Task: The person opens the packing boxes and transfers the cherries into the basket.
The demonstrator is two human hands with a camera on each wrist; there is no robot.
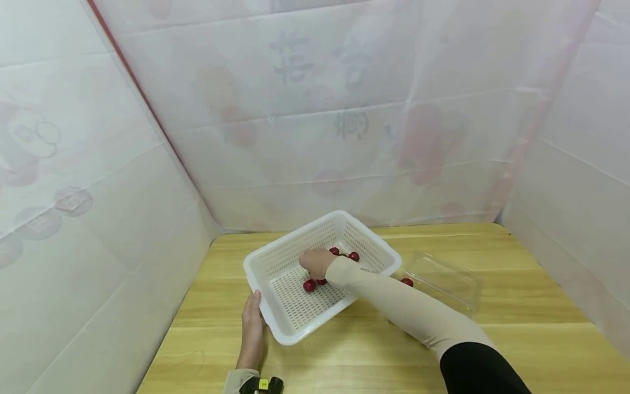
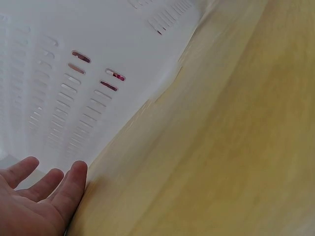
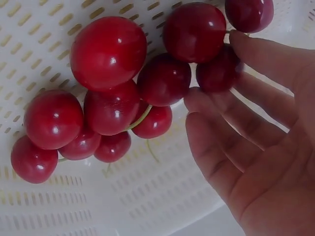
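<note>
A white plastic basket (image 1: 283, 329) with slotted walls sits on the wooden table. My left hand (image 1: 252, 331) is at its left end; in the left wrist view the fingers (image 2: 71, 191) are extended beside the outer wall. My right hand (image 1: 317, 262) reaches inside the basket. In the right wrist view its fingers are loosely spread, with thumb and fingertips around a dark red cherry (image 3: 216, 71) at the edge of a cluster; no firm grip shows. Several other cherries (image 3: 108, 51), some with green stems, lie together on the slotted floor.
Right of the basket lies a clear plastic container (image 1: 443, 282), with a red cherry (image 1: 407, 282) at its left side, partly behind the right forearm. Pale printed sheets (image 1: 315, 137) wall the table (image 1: 197, 350) at the back and both sides.
</note>
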